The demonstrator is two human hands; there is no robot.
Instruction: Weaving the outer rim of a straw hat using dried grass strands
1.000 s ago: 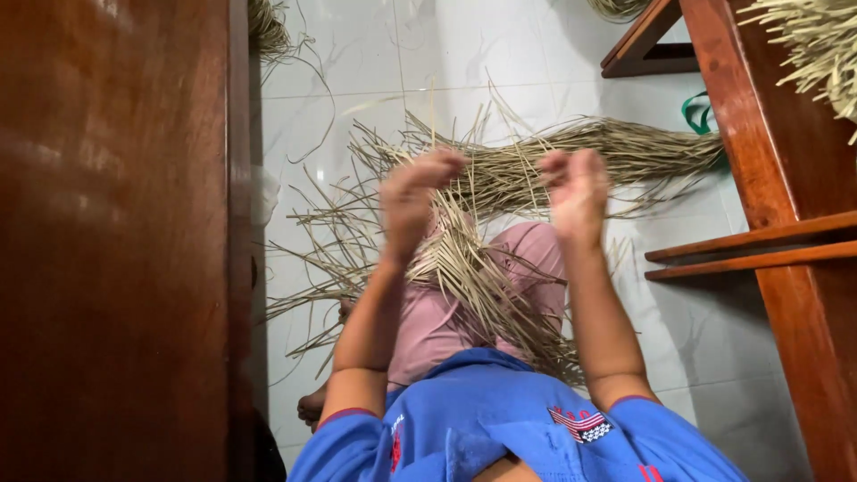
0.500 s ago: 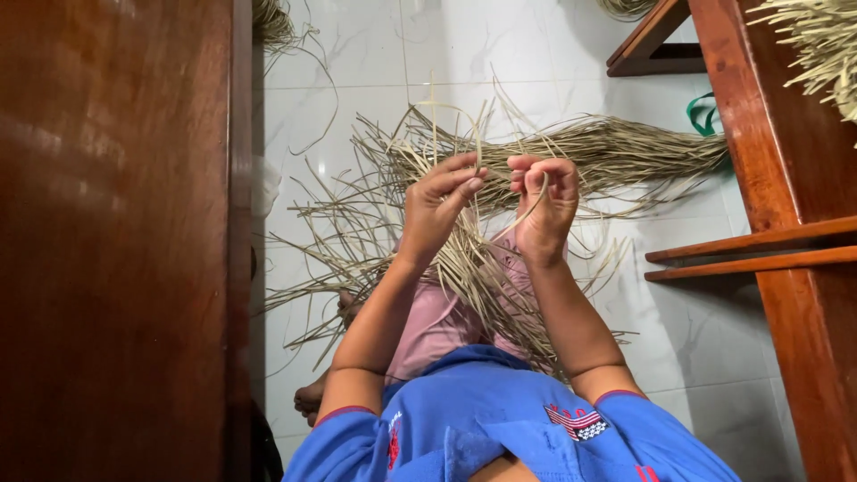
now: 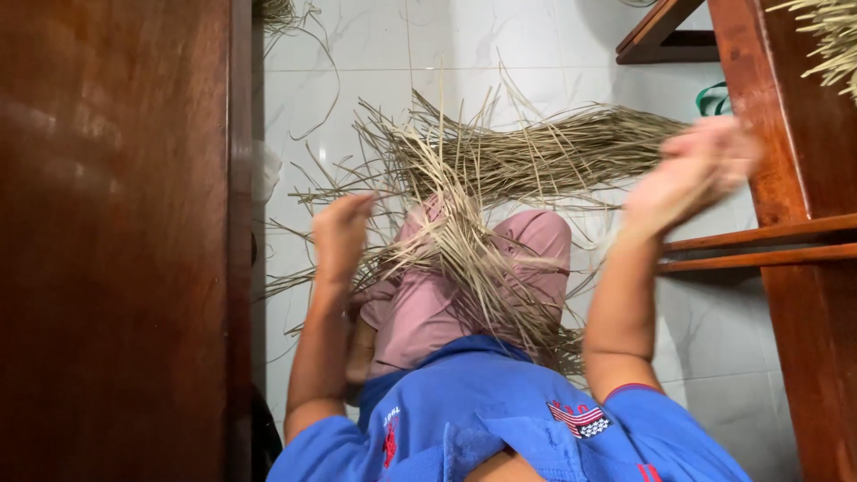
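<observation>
A: Where are the dried grass strands [image 3: 500,170]?
B: Heaped on the white tile floor [image 3: 375,54] at twelve o'clock, spilling over the pink-trousered knees [image 3: 464,277].
A: How do they handle?
B: Light, springy and brittle, I judge; best pinched mid-length.
A: The hands?
B: Left hand [image 3: 341,234] half-curled among strands, grip unclear; right hand [image 3: 692,170] blurred at two o'clock, can't tell.

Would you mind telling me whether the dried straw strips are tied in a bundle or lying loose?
Loose: the dried straw strips fan out unevenly across the white tiled floor and the lap, with no tie visible.
</observation>
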